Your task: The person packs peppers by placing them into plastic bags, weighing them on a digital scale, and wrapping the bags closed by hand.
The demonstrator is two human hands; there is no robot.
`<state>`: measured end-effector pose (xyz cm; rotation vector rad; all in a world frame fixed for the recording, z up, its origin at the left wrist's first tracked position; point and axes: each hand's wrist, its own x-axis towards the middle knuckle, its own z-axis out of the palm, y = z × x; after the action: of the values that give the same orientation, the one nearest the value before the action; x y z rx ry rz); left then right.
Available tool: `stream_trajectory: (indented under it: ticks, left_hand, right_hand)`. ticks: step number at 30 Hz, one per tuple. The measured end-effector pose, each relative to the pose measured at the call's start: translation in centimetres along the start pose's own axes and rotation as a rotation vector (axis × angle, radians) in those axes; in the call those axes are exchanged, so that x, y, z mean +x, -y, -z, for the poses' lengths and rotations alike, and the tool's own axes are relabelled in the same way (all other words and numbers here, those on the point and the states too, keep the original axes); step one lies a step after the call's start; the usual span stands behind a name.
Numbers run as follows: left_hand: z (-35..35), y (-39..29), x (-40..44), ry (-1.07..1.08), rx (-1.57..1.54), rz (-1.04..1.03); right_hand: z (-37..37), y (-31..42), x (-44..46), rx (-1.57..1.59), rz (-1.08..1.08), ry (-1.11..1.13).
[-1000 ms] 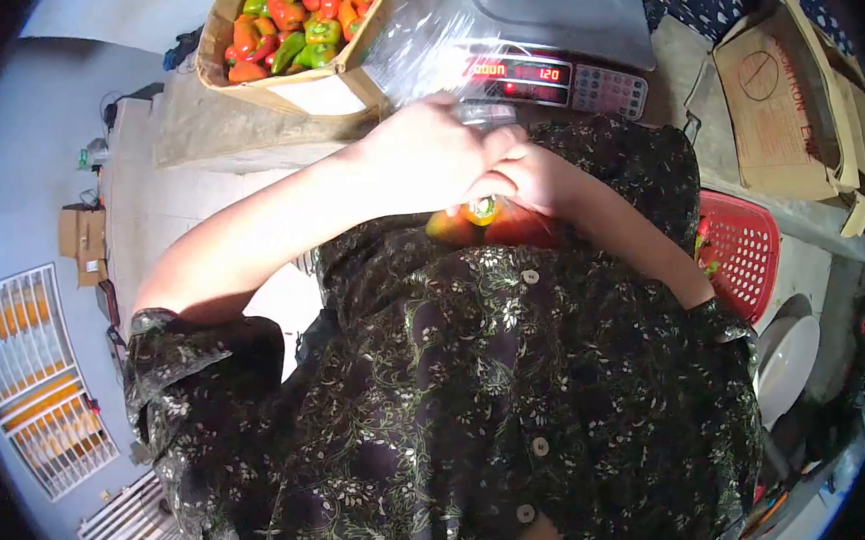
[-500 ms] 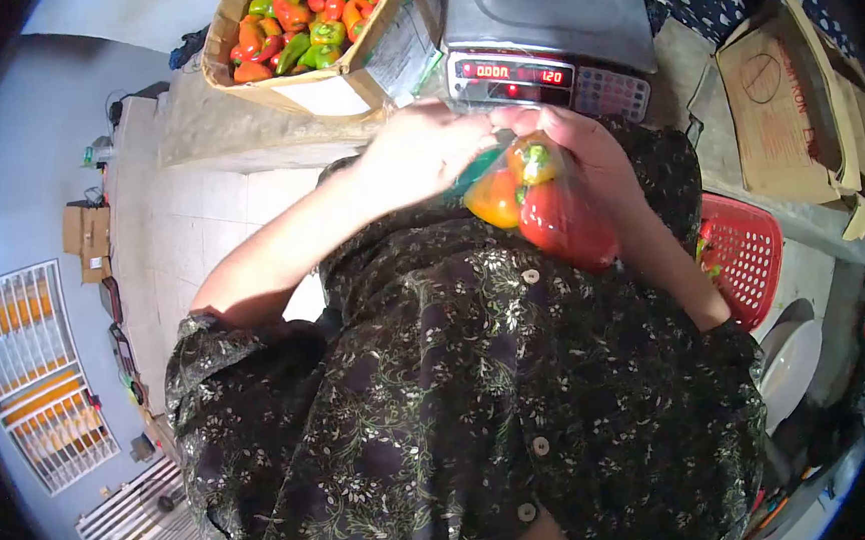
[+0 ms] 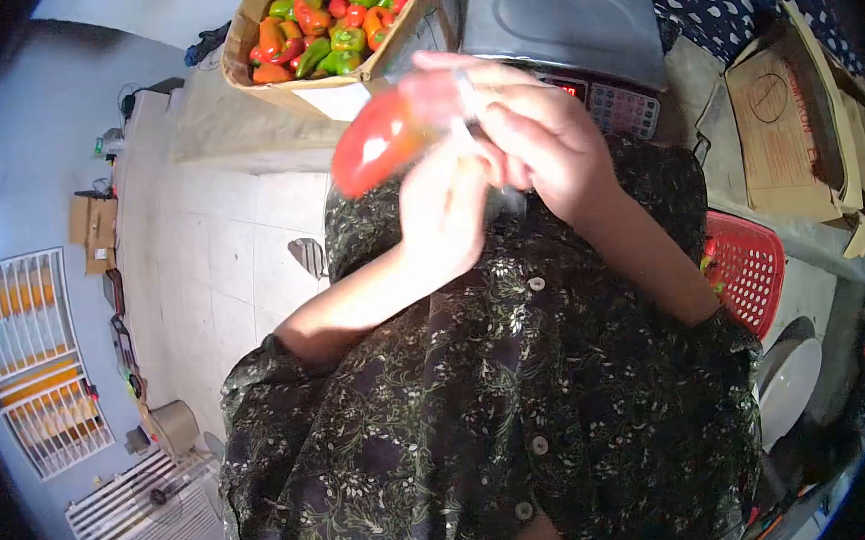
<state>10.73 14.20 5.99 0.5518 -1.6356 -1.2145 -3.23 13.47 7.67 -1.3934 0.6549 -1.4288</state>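
Observation:
A clear plastic bag of bell peppers (image 3: 376,146) swings up to the left of my hands, blurred by motion. A large red pepper shows most plainly in it. My right hand (image 3: 552,141) closes around the bag's upper part, its fingers bent toward the left. Just below, my left hand (image 3: 443,209) is closed at the gathered plastic, close against the right fingers. Exactly where each fingertip grips is hidden by the blur and overlap.
Ahead stands a cardboard box (image 3: 289,82) of red, green and orange peppers. Beside it is a digital scale (image 3: 566,25), its display partly covered by my hand. To the right are an opened carton (image 3: 783,125), a red plastic basket (image 3: 743,268) and a white plate (image 3: 790,390).
The bag of peppers has swung from below my hands, near my chest, to the upper left. My left hand has moved lower and right; my right hand has turned over leftward.

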Motion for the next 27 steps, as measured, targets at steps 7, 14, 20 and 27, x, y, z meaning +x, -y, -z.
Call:
stream_trajectory:
  ticks: [7,14,20,27]
  left_hand:
    - [3.3,2.3,0.4,0.27,0.385,-0.397]
    - [7.8,3.9,2.7,0.406,1.039,-0.701]
    - [8.0,2.0,2.2,0.629,0.918,-0.35]
    - [5.8,-0.2,-0.7,0.278,-0.347,0.888]
  right_hand:
    - [-0.5,-2.5,-0.5,0.742,0.128,0.23]
    - [0.6,-2.2,-2.9,0.467,-0.145,-0.034]
    - [1.0,-3.0,-2.9,0.057,-0.375,0.021]
    - [-1.1,-4.5,-2.5,-0.917,0.159,-0.042]
